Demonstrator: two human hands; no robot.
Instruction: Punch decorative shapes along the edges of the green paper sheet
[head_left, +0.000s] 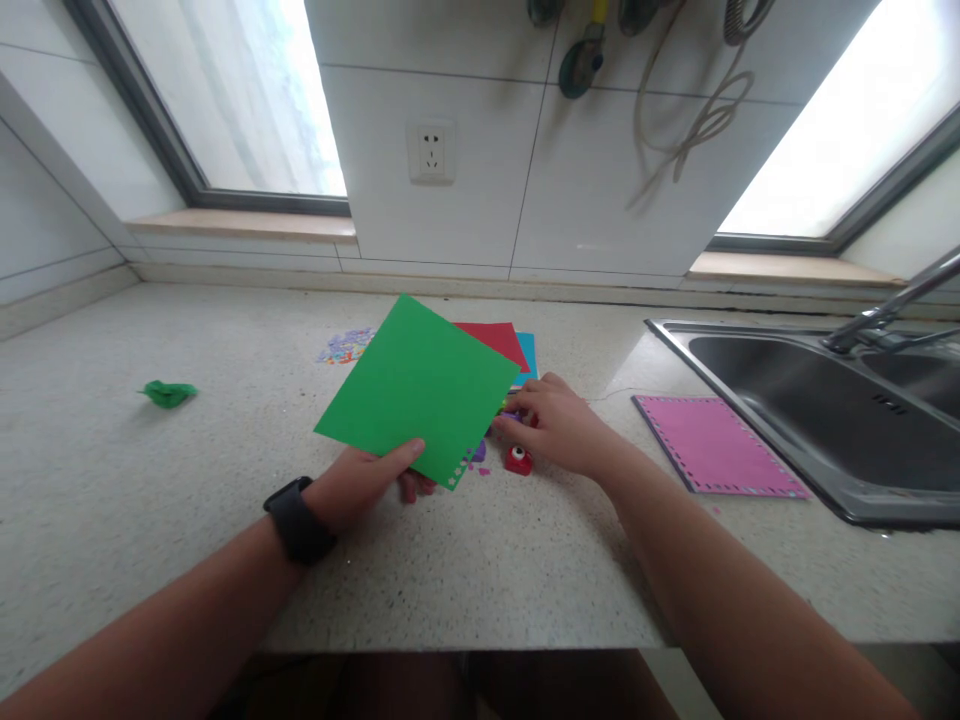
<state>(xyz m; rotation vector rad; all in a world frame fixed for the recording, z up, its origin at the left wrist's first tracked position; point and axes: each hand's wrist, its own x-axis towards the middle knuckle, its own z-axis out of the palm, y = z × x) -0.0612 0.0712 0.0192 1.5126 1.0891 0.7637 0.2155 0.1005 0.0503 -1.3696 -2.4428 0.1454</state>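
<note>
Left hand (386, 472): we find it pinching the green sheet (420, 390) near its lower edge, thumb on top, fingers beneath.
Right hand (555, 425): fingers curled, partly bent over small coloured pieces (512, 418); we cannot tell whether it grips one.
Green sheet, look: flat, plain, bright; small pale shapes run by its lowest corner.
Green sheet, place: we see it tilted above the counter (225, 560), mid-view, partly covering the red sheet (491, 342).
Sheets, count: we list four: one green, one red, one blue (529, 352), one pink (720, 445) with a patterned border, beside the sink (757, 375).
Red eyed piece (518, 461): we count one, just below the right hand's fingertips.
Crumpled green piece (169, 393): one, far left.
</note>
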